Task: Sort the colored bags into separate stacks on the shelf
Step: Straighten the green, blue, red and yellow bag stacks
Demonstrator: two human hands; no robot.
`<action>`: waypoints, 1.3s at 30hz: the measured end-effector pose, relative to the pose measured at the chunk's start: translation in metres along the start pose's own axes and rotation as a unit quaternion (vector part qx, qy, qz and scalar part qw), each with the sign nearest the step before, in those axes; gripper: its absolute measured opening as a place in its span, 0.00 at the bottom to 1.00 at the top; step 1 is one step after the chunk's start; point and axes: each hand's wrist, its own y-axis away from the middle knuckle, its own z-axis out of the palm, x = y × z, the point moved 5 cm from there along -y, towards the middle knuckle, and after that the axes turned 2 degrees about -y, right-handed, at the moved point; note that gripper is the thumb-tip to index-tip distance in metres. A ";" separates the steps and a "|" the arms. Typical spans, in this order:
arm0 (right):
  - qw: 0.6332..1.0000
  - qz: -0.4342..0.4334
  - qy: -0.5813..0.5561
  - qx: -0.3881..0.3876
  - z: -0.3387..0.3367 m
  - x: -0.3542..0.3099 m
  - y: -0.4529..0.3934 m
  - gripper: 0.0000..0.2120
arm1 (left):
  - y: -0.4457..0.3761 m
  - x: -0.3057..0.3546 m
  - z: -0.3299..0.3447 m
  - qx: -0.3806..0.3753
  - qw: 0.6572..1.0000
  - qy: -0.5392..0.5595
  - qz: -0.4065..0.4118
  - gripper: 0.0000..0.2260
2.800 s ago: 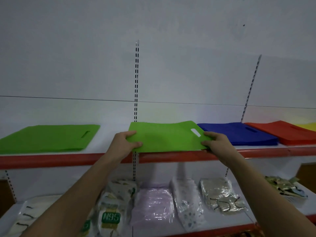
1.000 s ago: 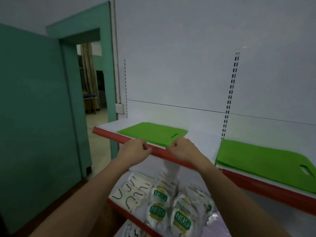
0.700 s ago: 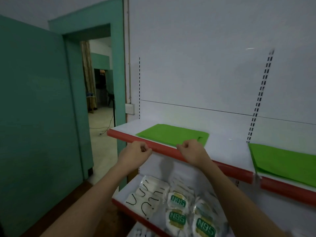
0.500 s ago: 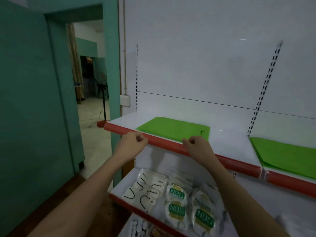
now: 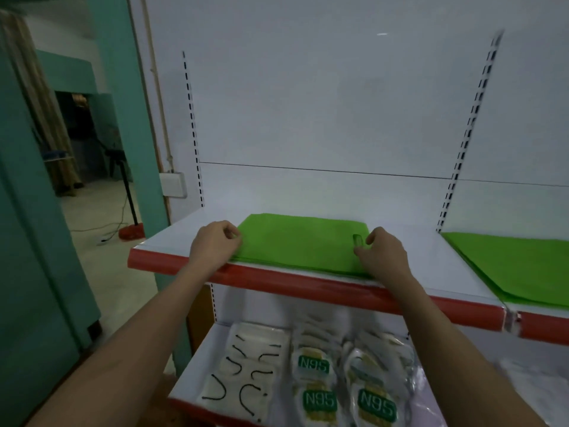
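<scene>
White shelf (image 5: 197,234) with a red lip carries a green bag (image 5: 295,241); my left hand (image 5: 212,245) and right hand (image 5: 381,254) each pinch a side edge of it.

A flat green bag (image 5: 300,241) lies at the centre of the frame on a white shelf (image 5: 415,257) with a red front edge. The left hand (image 5: 214,243) rests with curled fingers at the bag's left edge; the right hand (image 5: 381,254) is curled at its right edge, beside the handle slot. A second green bag (image 5: 517,266) lies at far right. At lower centre, N95 mask packs (image 5: 345,392) fill the lower shelf. A teal door frame (image 5: 126,118) stands at upper left.
</scene>
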 end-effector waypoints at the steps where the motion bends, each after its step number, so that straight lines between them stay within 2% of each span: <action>1: 1.000 0.012 0.011 -0.003 0.006 0.003 -0.004 0.19 | -0.010 -0.005 0.006 -0.010 1.000 -0.004 -0.004 0.05; 5: 0.999 0.051 0.017 0.001 0.017 0.013 -0.012 0.27 | -0.039 -0.017 0.031 -0.064 0.997 -0.039 -0.001 0.12; 14: 0.994 0.052 -0.058 0.073 0.006 0.018 -0.003 0.22 | -0.039 -0.029 0.038 -0.098 0.993 -0.071 0.013 0.25; 17: 0.994 0.037 -0.059 0.087 0.005 0.015 0.001 0.16 | -0.038 -0.024 0.038 -0.105 0.991 -0.086 0.021 0.24; 24: 0.994 -0.005 -0.055 0.094 0.007 0.011 0.001 0.10 | -0.041 -0.027 0.037 -0.108 0.994 -0.032 0.011 0.18; 30: 0.984 -0.030 -0.117 0.129 -0.002 0.006 0.007 0.03 | -0.042 -0.020 0.031 -0.063 0.997 -0.017 0.035 0.12; 35: 0.974 -0.002 -0.190 0.124 -0.012 -0.007 0.005 0.07 | -0.056 -0.016 0.021 -0.073 0.989 0.126 0.040 0.08; 37: 0.969 0.003 -0.215 0.120 -0.015 -0.015 0.007 0.10 | -0.059 -0.011 0.015 -0.097 0.969 0.224 0.041 0.07; 39: 0.964 0.012 -0.242 0.114 -0.017 -0.021 0.010 0.11 | -0.058 -0.005 0.010 -0.124 0.946 0.296 0.043 0.11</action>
